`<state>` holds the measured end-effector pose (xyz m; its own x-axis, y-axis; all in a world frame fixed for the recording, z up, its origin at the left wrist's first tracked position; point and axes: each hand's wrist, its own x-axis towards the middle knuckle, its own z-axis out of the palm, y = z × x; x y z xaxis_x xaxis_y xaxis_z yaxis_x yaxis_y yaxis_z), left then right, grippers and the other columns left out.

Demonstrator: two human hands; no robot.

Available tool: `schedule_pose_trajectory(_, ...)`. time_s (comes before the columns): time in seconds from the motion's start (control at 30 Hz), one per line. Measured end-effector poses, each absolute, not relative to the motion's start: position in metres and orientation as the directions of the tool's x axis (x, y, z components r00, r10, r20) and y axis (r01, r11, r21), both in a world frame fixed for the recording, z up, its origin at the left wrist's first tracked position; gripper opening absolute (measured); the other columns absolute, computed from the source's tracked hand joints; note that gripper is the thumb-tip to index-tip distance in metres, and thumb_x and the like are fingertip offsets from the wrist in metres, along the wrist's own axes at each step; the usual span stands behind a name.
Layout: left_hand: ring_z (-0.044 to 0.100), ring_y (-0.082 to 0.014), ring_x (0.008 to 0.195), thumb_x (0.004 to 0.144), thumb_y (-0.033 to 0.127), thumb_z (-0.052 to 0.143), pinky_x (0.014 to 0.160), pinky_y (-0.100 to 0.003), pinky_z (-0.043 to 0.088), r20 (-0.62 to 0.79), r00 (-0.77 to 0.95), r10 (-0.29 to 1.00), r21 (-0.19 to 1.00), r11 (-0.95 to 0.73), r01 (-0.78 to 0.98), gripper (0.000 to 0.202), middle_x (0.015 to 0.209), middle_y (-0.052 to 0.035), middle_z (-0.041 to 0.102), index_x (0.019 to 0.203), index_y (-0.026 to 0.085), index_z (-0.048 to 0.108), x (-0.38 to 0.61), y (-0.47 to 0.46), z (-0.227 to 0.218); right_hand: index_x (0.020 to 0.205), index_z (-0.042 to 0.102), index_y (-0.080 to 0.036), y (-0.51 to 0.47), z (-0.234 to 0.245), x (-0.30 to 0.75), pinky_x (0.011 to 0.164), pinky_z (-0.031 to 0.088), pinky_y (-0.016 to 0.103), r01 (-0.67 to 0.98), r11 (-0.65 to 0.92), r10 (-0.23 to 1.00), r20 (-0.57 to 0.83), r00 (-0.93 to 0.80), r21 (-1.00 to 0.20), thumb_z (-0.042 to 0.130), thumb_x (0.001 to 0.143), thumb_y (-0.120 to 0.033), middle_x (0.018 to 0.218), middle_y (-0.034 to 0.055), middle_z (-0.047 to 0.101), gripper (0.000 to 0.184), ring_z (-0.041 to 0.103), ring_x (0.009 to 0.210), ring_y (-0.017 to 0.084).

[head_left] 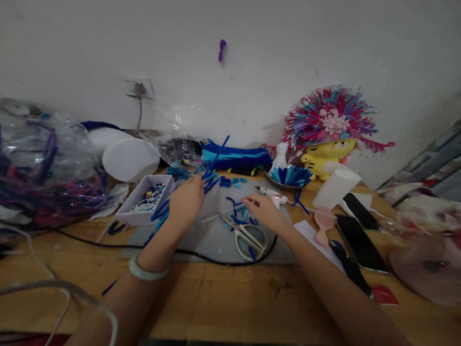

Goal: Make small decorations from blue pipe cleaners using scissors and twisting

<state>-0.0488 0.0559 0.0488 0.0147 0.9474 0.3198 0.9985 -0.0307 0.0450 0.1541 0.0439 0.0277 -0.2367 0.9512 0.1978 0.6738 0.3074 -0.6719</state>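
Observation:
My left hand, with a pale bangle at its wrist, is closed around a dark blue pipe cleaner that sticks up past the fingers. More blue pipe cleaners lie under and beside this hand. My right hand hovers over short cut pipe cleaner pieces, its fingers slightly bent and apart; I make out nothing gripped in it. White-handled scissors lie just below, blades toward the upper left. Behind the right hand rests a white glue gun.
A white box of beads stands left of the grey mat. A black cable crosses the front. At the back are a pipe cleaner bundle and a yellow plush with a headdress. Phones and a pink brush lie right.

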Motion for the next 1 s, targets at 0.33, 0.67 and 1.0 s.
schedule_pose_trajectory(0.33,0.056,-0.0202,0.083,0.083,0.017,0.032,0.063,-0.028,0.043,0.229,0.348,0.909,0.028,-0.363,0.931,0.038,0.09,-0.0072,0.057,0.12,0.021,0.041,0.007,0.003,0.018,0.092,0.06,-0.021,0.011,0.014,0.138,0.047,0.038,0.022,0.118,-0.012,0.998,-0.019,-0.057,-0.993,0.042,0.075,-0.047,0.077,0.0019,0.062,0.036,0.049,0.049,0.01)
schedule_pose_trajectory(0.67,0.051,-0.0179,0.087,0.088,0.027,0.024,0.08,-0.03,0.04,0.409,0.409,0.816,0.209,-0.52,0.828,0.036,0.092,-0.007,0.059,0.107,0.015,0.053,-0.009,0.02,-0.001,0.058,0.049,-0.019,0.01,0.018,0.159,0.046,0.039,0.023,-0.1,0.117,0.973,0.093,0.211,-0.988,0.04,0.074,-0.055,0.052,-0.0002,0.053,0.04,0.047,0.047,0.011)
schedule_pose_trajectory(1.0,0.052,-0.0219,0.089,0.083,0.018,0.027,0.076,-0.032,0.041,0.42,0.038,0.907,0.049,-0.065,0.997,0.035,0.094,-0.0109,0.058,0.108,0.015,0.052,-0.056,0.044,0.01,0.056,0.042,-0.022,0.008,0.024,0.169,0.032,0.021,0.022,-0.124,0.048,0.98,0.022,0.2,-0.991,0.035,0.075,-0.061,0.033,-0.008,0.025,0.044,0.026,0.028,0.009)
